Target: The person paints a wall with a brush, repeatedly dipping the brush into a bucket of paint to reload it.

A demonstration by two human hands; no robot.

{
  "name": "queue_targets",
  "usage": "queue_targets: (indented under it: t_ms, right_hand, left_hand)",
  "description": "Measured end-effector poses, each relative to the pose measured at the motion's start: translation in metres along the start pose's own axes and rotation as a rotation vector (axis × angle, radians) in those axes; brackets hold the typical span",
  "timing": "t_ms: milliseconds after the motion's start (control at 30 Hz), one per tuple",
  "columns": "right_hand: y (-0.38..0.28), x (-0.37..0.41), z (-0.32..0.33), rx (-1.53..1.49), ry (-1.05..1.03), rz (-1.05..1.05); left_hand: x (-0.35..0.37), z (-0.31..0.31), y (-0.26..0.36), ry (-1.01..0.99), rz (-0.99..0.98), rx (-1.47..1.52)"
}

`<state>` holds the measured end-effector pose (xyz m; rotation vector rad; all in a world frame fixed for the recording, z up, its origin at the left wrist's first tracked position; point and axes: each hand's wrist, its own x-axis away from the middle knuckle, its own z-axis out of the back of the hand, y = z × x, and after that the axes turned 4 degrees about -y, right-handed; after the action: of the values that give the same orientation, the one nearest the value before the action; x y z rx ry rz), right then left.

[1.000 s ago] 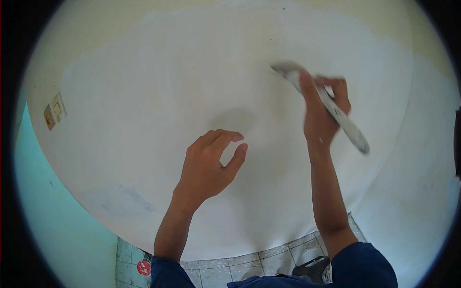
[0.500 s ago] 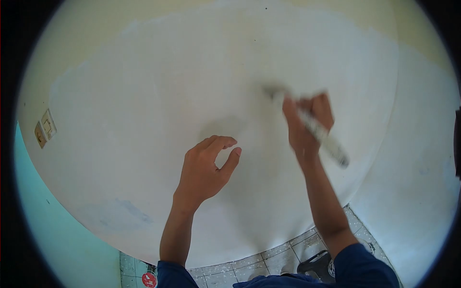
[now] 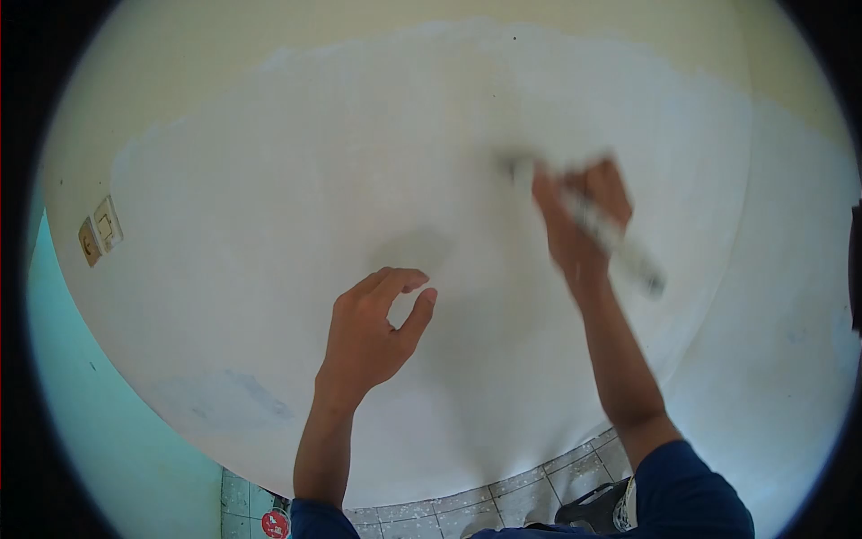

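A paintbrush (image 3: 628, 259) with a pale, dark-specked handle is gripped in my right hand (image 3: 579, 229). Its dark bristle end points up and left, close over the wall (image 3: 359, 171), and is smeared by motion. White paint covers most of this wall, with a yellowish band (image 3: 189, 67) along the top. Left of the brush, my left hand (image 3: 368, 328) hangs in front of the painted surface, fingers curved and a gap between thumb and forefinger. Nothing is in it, and its shadow falls on the wall just above.
A switch and socket plate (image 3: 100, 231) sits on the wall at the left. Below lies a tiled floor (image 3: 521, 487) with white spots, a black object (image 3: 588, 510) and a round red-and-white thing (image 3: 276, 523). Another wall (image 3: 790, 269) meets this one at the right.
The view has tilted slightly, so the wall sits lower. My right hand and the brush have shifted a little right; my left hand appears slightly lower and further left.
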<state>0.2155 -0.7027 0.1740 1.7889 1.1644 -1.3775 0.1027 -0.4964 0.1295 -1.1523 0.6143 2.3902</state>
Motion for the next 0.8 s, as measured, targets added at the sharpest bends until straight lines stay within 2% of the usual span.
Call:
queue_targets:
  t_ms: [33, 133, 167, 233, 267, 300, 367, 433, 500, 533, 567, 600, 667, 767, 800]
  right_hand:
    - [0.0, -0.039, -0.011, 0.015, 0.039, 0.172]
    - [0.028, -0.085, -0.054, -0.072, 0.035, 0.398]
    - [0.043, -0.071, -0.066, -0.174, -0.032, 0.265]
    - [0.045, 0.005, -0.045, -0.008, -0.202, 0.107]
    - [0.043, 0.048, -0.023, 0.055, -0.329, 0.068]
    - [0.034, 0.087, 0.005, 0.016, -0.479, -0.124]
    - [0.024, 0.116, 0.042, -0.031, -0.56, -0.379]
    - [0.031, 0.067, 0.031, 0.077, -0.306, 0.023]
    - [0.009, -0.016, 0.008, -0.007, -0.058, 0.048]
    - [0.008, -0.055, 0.0, 0.118, -0.048, 0.332]
    - [0.018, -0.082, -0.019, 0.13, 0.027, 0.467]
    - [0.022, -0.094, -0.036, -0.082, -0.015, 0.244]
    - [0.031, -0.058, -0.044, -0.081, -0.124, 0.138]
    - [0.03, 0.058, -0.016, 0.013, -0.408, -0.06]
    - [0.024, 0.092, 0.006, 0.0, -0.517, -0.216]
  left_hand:
    - [-0.006, -0.003, 0.002, 0.028, -0.012, 0.025]
    - [-0.01, -0.012, 0.009, 0.007, 0.001, 0.04]
    - [-0.007, -0.014, 0.008, -0.001, -0.003, 0.042]
    - [0.004, -0.015, 0.005, -0.008, -0.013, 0.044]
    - [0.011, -0.013, 0.007, -0.027, 0.051, 0.059]
    - [0.017, -0.008, 0.005, -0.032, 0.047, 0.024]
    - [0.025, -0.001, 0.003, -0.048, 0.048, -0.042]
    - [0.017, 0.001, 0.002, -0.023, 0.063, -0.018]
    - [0.013, -0.002, 0.005, -0.028, 0.057, 0.009]
    - [0.009, -0.008, 0.009, -0.026, 0.038, 0.023]
    - [0.005, -0.013, 0.014, -0.024, 0.017, 0.037]
    - [0.004, -0.018, 0.02, -0.048, 0.047, 0.064]
    - [0.009, -0.023, 0.027, -0.101, 0.116, 0.12]
    - [0.024, -0.018, 0.011, -0.076, 0.063, 0.052]
    - [0.025, -0.014, 0.006, -0.067, 0.075, 0.04]
